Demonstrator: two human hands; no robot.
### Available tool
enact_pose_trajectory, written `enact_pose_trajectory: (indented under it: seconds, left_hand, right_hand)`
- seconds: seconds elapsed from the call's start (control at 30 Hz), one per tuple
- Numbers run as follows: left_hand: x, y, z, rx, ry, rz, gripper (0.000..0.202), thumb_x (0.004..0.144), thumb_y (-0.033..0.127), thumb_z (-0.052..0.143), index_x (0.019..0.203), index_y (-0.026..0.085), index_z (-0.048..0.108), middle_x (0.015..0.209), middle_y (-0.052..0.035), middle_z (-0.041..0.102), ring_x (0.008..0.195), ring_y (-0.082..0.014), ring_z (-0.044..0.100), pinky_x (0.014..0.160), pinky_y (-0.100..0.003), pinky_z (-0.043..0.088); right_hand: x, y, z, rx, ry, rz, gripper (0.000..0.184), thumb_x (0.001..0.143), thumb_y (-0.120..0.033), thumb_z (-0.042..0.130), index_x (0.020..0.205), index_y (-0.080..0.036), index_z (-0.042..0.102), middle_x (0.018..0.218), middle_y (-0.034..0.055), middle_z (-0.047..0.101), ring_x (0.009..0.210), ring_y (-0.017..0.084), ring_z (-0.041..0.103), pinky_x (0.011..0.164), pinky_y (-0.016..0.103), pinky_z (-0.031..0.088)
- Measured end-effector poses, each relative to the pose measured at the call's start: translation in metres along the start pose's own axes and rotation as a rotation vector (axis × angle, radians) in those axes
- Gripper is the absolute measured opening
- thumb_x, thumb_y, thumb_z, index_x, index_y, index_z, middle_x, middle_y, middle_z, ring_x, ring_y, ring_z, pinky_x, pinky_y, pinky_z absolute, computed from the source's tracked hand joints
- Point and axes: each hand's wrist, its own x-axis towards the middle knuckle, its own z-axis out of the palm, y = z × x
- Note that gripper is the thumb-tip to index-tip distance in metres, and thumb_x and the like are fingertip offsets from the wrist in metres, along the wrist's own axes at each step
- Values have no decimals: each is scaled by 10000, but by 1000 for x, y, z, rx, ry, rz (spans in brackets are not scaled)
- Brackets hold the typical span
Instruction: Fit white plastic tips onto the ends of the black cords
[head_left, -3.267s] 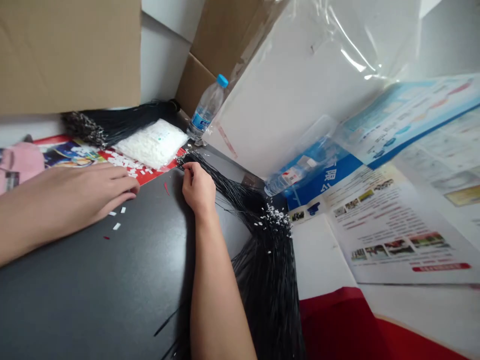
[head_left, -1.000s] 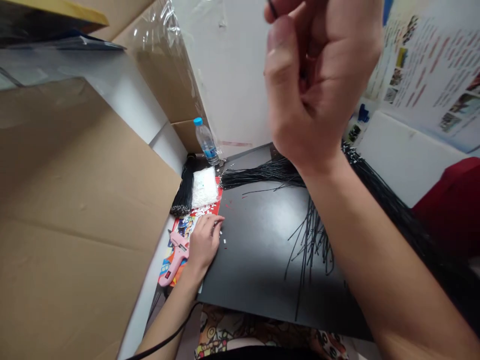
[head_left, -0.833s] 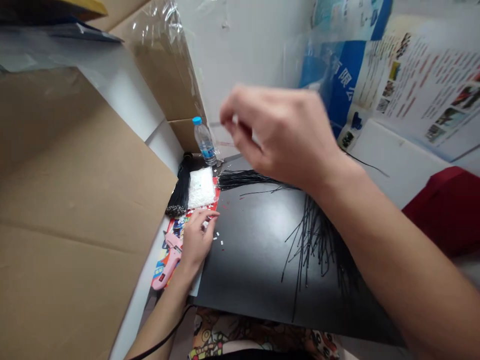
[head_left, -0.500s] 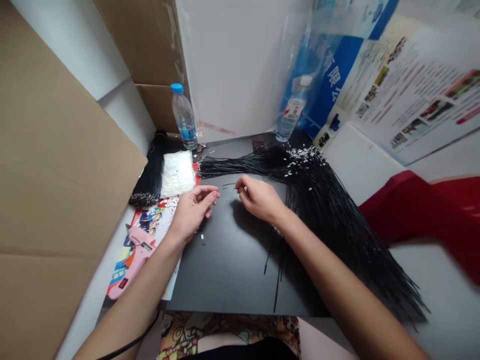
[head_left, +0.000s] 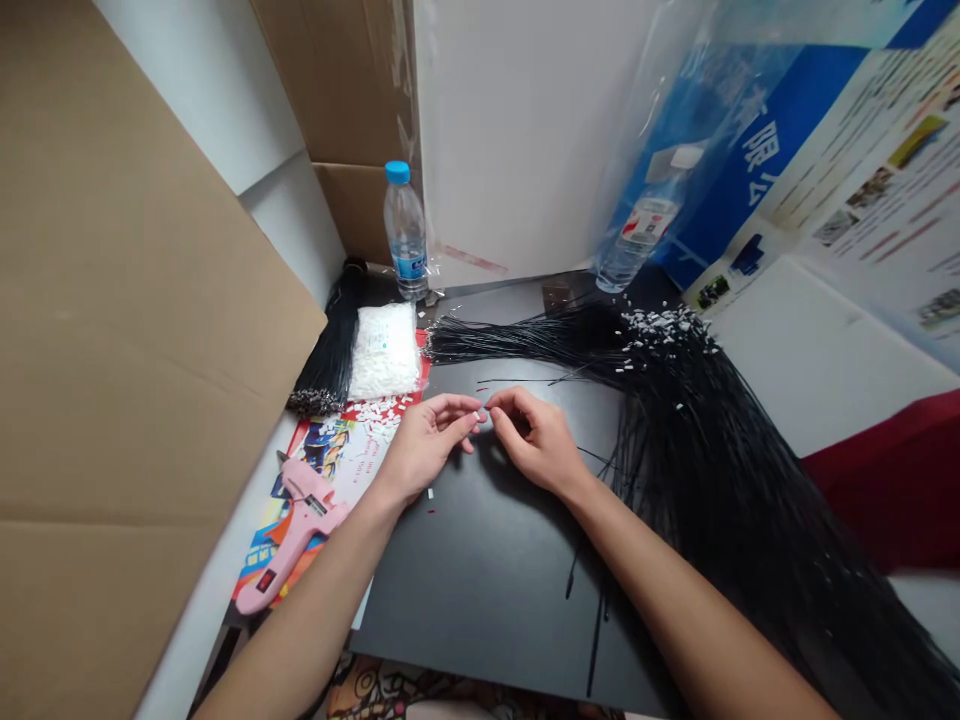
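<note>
Two hands, the left hand (head_left: 427, 450) and the right hand (head_left: 534, 442), meet above a black board (head_left: 480, 600)

Both hands hover close together just above the near part of the board, their fingertips almost touching. The right hand is narrow, with thumb and forefinger pinched together. Anything between them is too thin or too small to tell. The left hand is loosely curled, its fingers reaching toward that pinch, and I cannot tell whether it holds anything.

A large fan of thin black cords (head_left: 720, 520) lies just beyond the right hand, spreading across the far right of the board and running off its edge toward the lower right. Small white pieces (head_left: 664, 325) cluster on the cords near their gathered upper part, and a few stray black strands lie on the board near the right wrist.

Left of the hands, a clear bag of white pieces (head_left: 384, 352) sits beside a smaller black cord bundle (head_left: 330, 350) with metallic-looking ends. Loose white bits (head_left: 379, 410) are scattered on a colourful printed sheet (head_left: 330, 470), and a pink glue gun (head_left: 296, 530) lies on that sheet near the left forearm. A blue-capped water bottle (head_left: 406, 230) stands upright behind the bag, and a cardboard sheet (head_left: 135, 350) leans along the left side.
</note>
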Motion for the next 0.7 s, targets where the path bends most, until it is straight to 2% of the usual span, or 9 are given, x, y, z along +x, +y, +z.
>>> enact_pose_trajectory:
  seconds: [0.17,0.37,0.6,0.7]
  left_hand:
    - [1,-4,0,-27,25,34,200,737,279,778,859,136,709,815,-33,718,590,-92,604,611,-240,511]
    - [0,-5,2,-40,11,60,254,713,325,817,860,154,700,772,-20,713,599,-111,625,602,-255,549]
    - [-1,-10,3,-78,80,9,351,675,354,861,915,126,741,861,-76,774,775,-171,740,816,-313,586]
    - [-1,-10,3,-68,98,21,357,651,359,871,889,128,741,854,-68,774,764,-173,741,821,-319,588]
  right_hand:
    - [-3,-2,-3,13,-16,-27,118,932,-235,523,917,-179,625,674,-14,614,569,104,521,565,224,394]
    - [-5,-2,-3,-32,-52,-39,124,929,-220,509,913,-186,628,694,-8,629,593,112,537,604,238,408]
    - [-6,-2,-3,-69,-38,-33,127,921,-229,512,915,-187,631,733,9,658,622,121,559,625,241,418]
    - [-6,-5,-3,-74,-30,-26,127,911,-225,515,903,-185,635,739,10,663,631,119,562,627,236,415]
